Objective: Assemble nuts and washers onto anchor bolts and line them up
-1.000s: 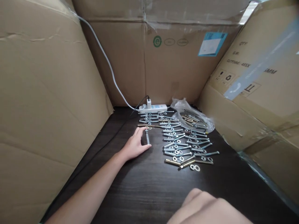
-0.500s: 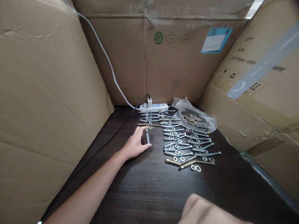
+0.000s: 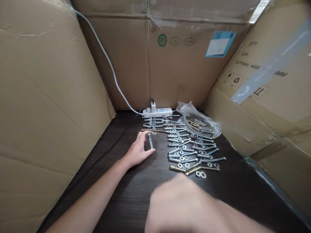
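Note:
My left hand (image 3: 137,149) rests on the dark table (image 3: 136,191), thumb and forefinger pinched on a single silver bolt (image 3: 150,141) that lies along the table. To its right, rows of silver and brass bolts with washers (image 3: 189,147) are laid out. My right hand (image 3: 191,207) fills the near foreground, blurred, its back toward me and its fingers smeared by motion.
Tall cardboard boxes wall the table on the left (image 3: 46,106), back (image 3: 170,58) and right (image 3: 272,97). A white power strip (image 3: 157,112) with a plug and a white cable sits at the back. A clear plastic bag of bolts (image 3: 199,123) lies beside it.
My right hand has risen from the bottom edge and moved left and forward over the table. My left hand stays on the bolt.

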A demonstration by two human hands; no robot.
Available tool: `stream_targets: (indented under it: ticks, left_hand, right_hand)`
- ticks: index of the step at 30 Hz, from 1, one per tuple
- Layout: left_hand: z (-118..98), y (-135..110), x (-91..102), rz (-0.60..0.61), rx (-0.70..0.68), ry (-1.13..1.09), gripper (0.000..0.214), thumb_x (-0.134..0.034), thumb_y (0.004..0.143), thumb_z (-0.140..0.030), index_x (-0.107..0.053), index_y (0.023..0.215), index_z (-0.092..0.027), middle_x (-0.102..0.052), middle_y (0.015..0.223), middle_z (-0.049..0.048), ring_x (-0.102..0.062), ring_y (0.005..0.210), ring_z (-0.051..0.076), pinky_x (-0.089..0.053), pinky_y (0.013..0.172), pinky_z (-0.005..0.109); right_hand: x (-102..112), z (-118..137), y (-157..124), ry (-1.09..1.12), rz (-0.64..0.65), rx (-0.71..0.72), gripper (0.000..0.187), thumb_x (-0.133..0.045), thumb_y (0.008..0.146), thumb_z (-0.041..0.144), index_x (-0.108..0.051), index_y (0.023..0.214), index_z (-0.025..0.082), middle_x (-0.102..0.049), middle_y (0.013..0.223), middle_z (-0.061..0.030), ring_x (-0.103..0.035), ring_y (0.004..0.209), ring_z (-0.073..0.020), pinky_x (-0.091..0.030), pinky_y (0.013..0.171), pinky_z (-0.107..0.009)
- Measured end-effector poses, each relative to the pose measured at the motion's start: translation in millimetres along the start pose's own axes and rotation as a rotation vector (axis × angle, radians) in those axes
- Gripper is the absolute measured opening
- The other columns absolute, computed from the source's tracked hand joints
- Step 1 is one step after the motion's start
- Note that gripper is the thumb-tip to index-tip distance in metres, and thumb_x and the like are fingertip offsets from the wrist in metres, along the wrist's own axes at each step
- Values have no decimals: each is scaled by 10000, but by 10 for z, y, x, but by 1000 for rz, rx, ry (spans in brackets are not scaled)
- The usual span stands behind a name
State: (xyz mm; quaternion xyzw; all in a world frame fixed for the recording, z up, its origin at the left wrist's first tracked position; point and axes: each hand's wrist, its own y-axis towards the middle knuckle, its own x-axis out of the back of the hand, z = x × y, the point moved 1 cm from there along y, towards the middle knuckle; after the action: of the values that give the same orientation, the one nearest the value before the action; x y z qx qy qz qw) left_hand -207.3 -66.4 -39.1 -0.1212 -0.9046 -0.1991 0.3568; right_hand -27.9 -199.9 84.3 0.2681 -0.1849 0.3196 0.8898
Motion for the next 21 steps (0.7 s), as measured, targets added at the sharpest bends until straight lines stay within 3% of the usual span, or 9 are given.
stream_targets:
  ticks: [3,6,9,13,21]
  left_hand:
    - [-59,-14,24,-23,-56,-9,673,-650,743,-254,-310,1323,-267,-433,1144,47,-507,963,180,-475,863,343]
    - [-185,-50,31,-2,-112,5,675,-651,749,-253,-307,1329,-280,-444,1119,43,-518,953,187,-480,839,338]
    - [-320,-89,-5,58,-141,29,674,-652,754,-266,-306,1330,-308,-437,1093,29,-533,893,174,-492,788,321]
    - [-422,-115,-69,129,-172,34,668,-656,756,-262,-318,1327,-332,-431,1063,14,-543,846,158,-490,783,313]
    - [-426,-114,-81,169,-193,64,693,-662,752,-241,-331,1344,-385,-423,1005,-4,-544,810,144,-486,756,286]
  right_hand:
    - [119,-406,195,-121,-297,-206,313,-384,925,307,-543,676,204,-547,617,23,-496,573,-110,-395,568,-230]
    - [164,-924,211,-266,-530,-302,229,-450,889,274,-559,706,186,-543,640,12,-483,585,-120,-370,569,-245]
    - [157,-1277,163,-239,-524,-275,183,-474,872,273,-627,924,188,-626,849,-38,-556,739,-160,-414,657,-268]
    - [110,-1420,113,-33,-478,-243,241,-442,896,318,-652,963,220,-637,937,-50,-573,879,-197,-437,776,-317]
    - [38,-1483,118,286,-430,-373,267,-487,861,406,-652,959,221,-590,784,-10,-467,577,-125,-385,516,-248]
